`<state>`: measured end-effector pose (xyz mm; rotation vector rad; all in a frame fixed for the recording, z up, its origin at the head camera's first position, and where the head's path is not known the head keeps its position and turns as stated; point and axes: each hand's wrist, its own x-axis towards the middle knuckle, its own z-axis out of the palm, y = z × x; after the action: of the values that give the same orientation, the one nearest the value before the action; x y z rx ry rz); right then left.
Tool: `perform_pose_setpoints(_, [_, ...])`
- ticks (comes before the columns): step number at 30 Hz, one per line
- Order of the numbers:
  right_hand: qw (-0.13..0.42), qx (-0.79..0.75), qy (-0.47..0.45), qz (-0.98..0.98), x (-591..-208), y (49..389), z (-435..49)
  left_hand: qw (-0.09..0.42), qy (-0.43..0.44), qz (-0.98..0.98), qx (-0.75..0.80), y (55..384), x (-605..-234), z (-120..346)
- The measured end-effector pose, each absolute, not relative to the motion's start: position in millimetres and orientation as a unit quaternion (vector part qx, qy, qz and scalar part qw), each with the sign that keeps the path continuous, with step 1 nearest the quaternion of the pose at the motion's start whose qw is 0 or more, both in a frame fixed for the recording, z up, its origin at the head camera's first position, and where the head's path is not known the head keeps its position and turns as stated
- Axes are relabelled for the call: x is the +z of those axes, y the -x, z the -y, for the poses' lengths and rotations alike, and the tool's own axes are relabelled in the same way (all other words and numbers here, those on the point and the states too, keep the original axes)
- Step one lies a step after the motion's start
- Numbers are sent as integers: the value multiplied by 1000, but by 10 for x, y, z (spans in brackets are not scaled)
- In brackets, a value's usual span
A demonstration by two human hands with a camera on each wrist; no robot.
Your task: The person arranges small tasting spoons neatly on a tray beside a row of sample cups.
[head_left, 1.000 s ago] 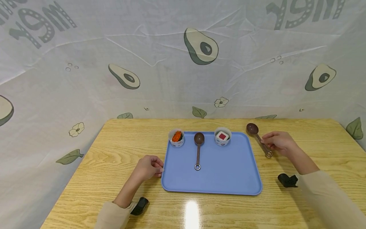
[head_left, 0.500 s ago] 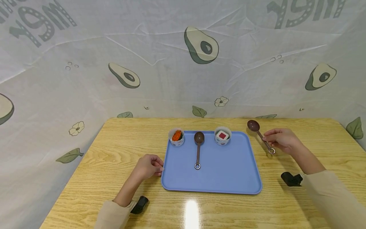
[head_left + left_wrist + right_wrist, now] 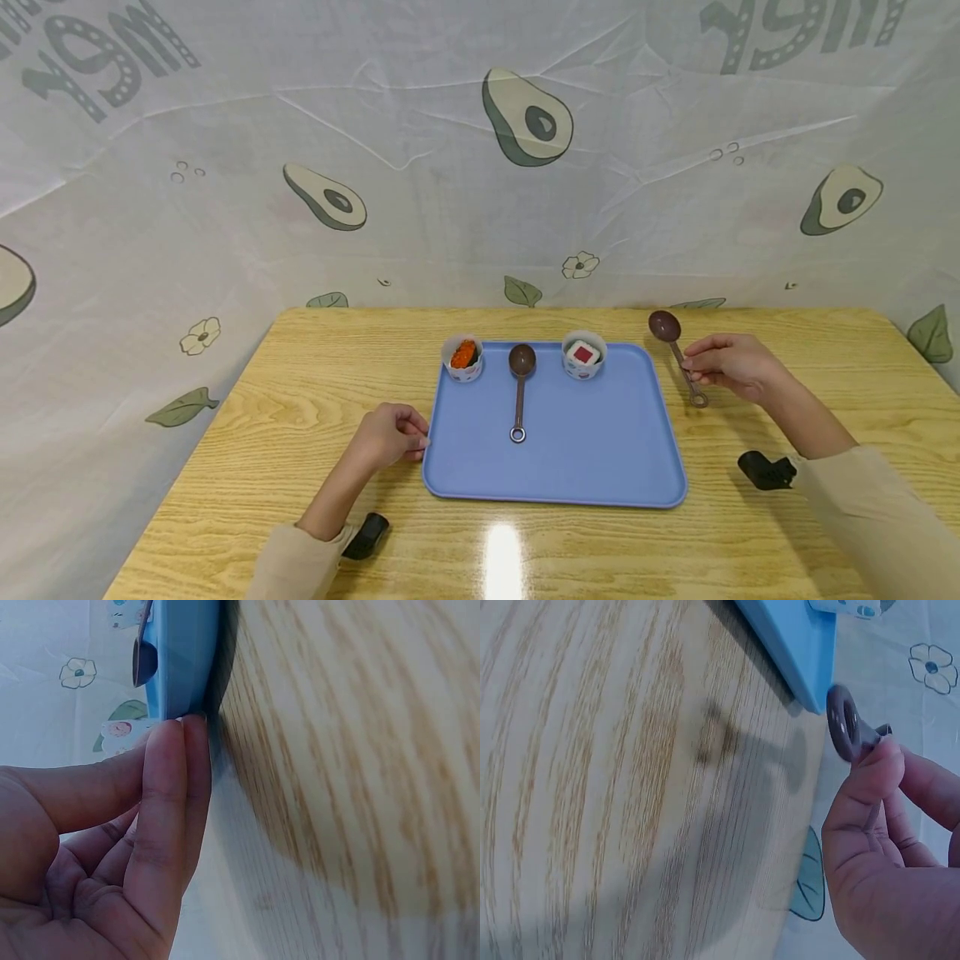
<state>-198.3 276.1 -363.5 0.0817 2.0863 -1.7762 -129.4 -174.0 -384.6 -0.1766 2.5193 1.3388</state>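
Observation:
At the table's far right, my right hand (image 3: 731, 367) pinches the handle of a brown spoon (image 3: 664, 326) between thumb and fingers. Its round bowl points away and the ringed handle end (image 3: 845, 724) points back. Below it, the spoon's shadow falls on the wood, apart from it. My left hand (image 3: 393, 435) pinches the left rim of a blue tray (image 3: 585, 503), fingertips against its outer wall (image 3: 187, 660). On the tray lies a second brown spoon (image 3: 520, 404). A paper cup (image 3: 465, 375) with orange-topped sushi stands at the back left corner, another cup (image 3: 582, 369) with a white-and-red sushi roll at the back.
The tray lies flat on a wood-grain table (image 3: 300, 367). Behind the table hangs a pale cloth (image 3: 435, 208) printed with avocados, flowers and leaves. A black wrist device (image 3: 767, 471) sits under the right sleeve, and another (image 3: 366, 537) under the left.
My right hand has raised the brown spoon slightly; its ringed end swung right, then back left. The left hand, tray, cups and other spoon have kept their places.

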Motion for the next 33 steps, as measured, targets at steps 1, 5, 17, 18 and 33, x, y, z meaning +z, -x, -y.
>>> perform_pose_setpoints(1, [200,-635,-29,-745,-3633,1982,-2750,141,62,-872,464,1294,-3846,1741])
perform_pose_setpoints(5, [206,-638,-30,-741,-3638,1975,-2705,142,62,-872,465,1294,-3846,1743])
perform_pose_setpoints(17, [221,-627,-15,-746,-3670,1913,-2596,143,61,-871,466,1291,-3832,1738])
perform_pose_setpoints(18, [222,-626,-14,-747,-3676,1904,-2582,144,61,-871,466,1291,-3832,1739])
perform_pose_setpoints(33, [230,-631,-2,-741,-3735,1802,-2418,146,66,-869,468,1296,-3849,1739])
